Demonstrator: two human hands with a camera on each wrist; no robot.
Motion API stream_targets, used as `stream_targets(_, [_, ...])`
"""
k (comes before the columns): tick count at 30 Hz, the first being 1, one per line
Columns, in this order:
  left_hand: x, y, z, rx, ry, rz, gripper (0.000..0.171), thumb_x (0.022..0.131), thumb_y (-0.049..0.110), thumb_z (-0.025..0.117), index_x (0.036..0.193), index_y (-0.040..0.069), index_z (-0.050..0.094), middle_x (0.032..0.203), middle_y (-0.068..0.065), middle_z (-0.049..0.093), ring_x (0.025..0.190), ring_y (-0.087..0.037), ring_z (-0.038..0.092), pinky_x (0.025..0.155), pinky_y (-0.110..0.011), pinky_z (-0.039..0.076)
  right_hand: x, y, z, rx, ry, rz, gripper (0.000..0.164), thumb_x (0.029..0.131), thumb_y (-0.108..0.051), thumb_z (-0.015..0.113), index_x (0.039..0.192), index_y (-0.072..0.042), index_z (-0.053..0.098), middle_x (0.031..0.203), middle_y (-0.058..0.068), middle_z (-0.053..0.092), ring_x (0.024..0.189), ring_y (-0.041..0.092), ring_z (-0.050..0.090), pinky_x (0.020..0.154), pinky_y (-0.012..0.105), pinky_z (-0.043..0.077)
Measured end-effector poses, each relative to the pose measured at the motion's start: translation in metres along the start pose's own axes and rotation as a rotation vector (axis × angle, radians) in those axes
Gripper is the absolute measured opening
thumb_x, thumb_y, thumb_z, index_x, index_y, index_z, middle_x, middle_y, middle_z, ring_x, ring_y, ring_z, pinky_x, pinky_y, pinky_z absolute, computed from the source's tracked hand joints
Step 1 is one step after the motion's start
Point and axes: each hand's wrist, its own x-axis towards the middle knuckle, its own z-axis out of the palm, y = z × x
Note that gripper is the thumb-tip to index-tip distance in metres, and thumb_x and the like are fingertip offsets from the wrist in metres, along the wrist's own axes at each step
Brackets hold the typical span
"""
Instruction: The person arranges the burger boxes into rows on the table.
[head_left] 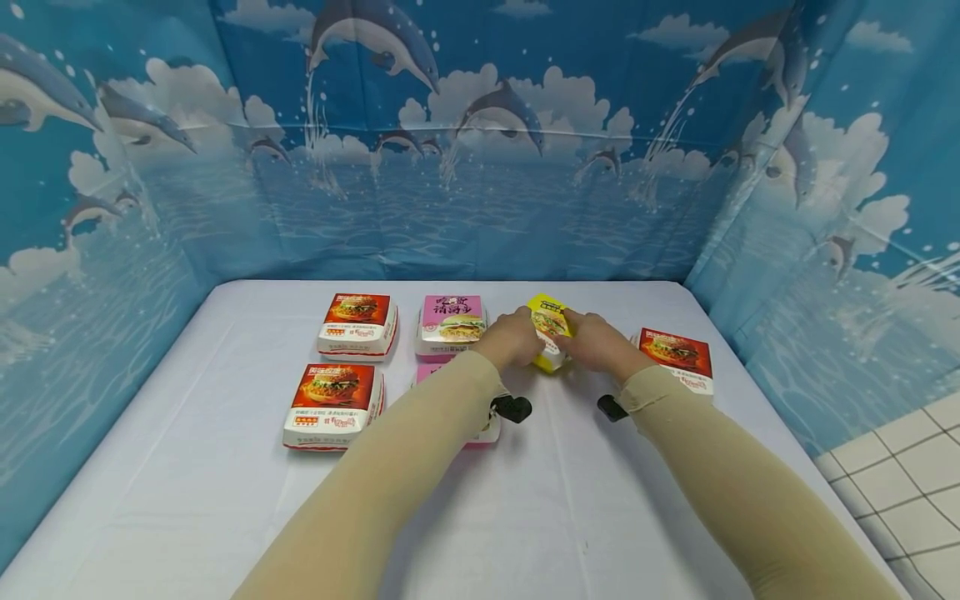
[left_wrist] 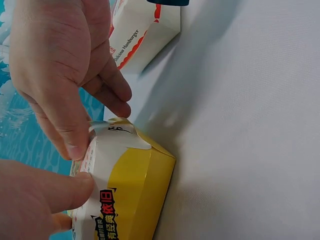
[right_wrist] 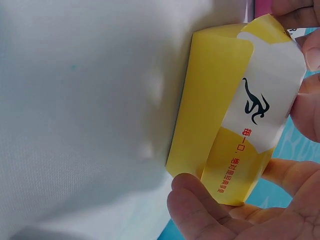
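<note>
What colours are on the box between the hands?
The box is mainly yellow and white, with red and dark print; clearest in the right wrist view.

From above the white cloth-covered desk (head_left: 585,517), the head camera looks forward and down, reaching back to the blue dolphin-print curtain (head_left: 480,200). Both wrist cameras look from close in, tipped sideways, the left facing rightward, the right leftward; all three share the yellow-and-white cardboard box (head_left: 550,325).

You hold a small yellow-and-white printed cardboard food box (head_left: 548,322) between your left hand (head_left: 513,337) and your right hand (head_left: 597,342); its lid is down, its food picture faces up, and it lies slightly turned toward the far part of the white-covered table (head_left: 570,517)
</note>
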Motion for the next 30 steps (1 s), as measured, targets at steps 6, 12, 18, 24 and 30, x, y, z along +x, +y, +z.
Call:
stream_targets(6, [0.0004,-0.0013,0.0018,0.0,-0.009,0.002,0.07,0.106,0.036,0.061,0.162,0.007,0.032,0.15,-0.017,0.057,0.11,-0.024,0.058,0.096,-0.036,0.052,-0.0002,-0.0012,0.0012,0.004,-0.004,0.022,0.083,0.108,-0.046,0.052,0.17,-0.007,0.012,0.17,0.037,0.014,0.158,0.053,0.018,0.126,0.067,0.024])
stream_targets(12, [0.0011,-0.0017,0.0043,-0.001,0.008,0.01,0.072,0.105,0.034,0.063,0.164,0.007,0.031,0.154,-0.018,0.054,0.115,-0.025,0.056,0.104,-0.041,0.051,-0.0007,-0.0032,0.0003,0.017,0.006,0.048,0.083,0.107,-0.045,0.056,0.169,-0.009,0.015,0.171,0.036,0.01,0.157,0.054,0.018,0.125,0.068,0.024])
stream_targets(18, [0.0012,-0.0015,0.0041,0.004,0.006,0.0,0.069,0.105,0.033,0.062,0.162,0.008,0.033,0.15,-0.018,0.055,0.115,-0.025,0.056,0.105,-0.042,0.051,-0.0016,-0.0045,-0.0014,0.046,0.014,0.059,0.082,0.106,-0.043,0.059,0.169,-0.01,0.018,0.17,0.034,0.016,0.155,0.051,0.026,0.125,0.067,0.026])
stream_targets(24, [-0.0001,-0.0009,0.0031,0.002,0.005,-0.002,0.065,0.105,0.031,0.061,0.161,0.008,0.036,0.148,-0.017,0.056,0.116,-0.024,0.055,0.106,-0.042,0.051,-0.0012,-0.0053,-0.0012,0.081,0.031,0.077,0.08,0.105,-0.04,0.062,0.168,-0.01,0.024,0.166,0.033,0.025,0.151,0.047,0.035,0.123,0.064,0.032])
stream_targets(30, [-0.0002,-0.0013,0.0026,-0.015,-0.015,-0.023,0.067,0.106,0.033,0.06,0.163,0.011,0.033,0.152,-0.015,0.053,0.121,-0.024,0.053,0.109,-0.042,0.049,-0.0036,-0.0062,-0.0013,0.082,0.069,0.1,0.08,0.103,-0.04,0.065,0.166,-0.007,0.029,0.16,0.033,0.033,0.139,0.044,0.045,0.119,0.061,0.039])
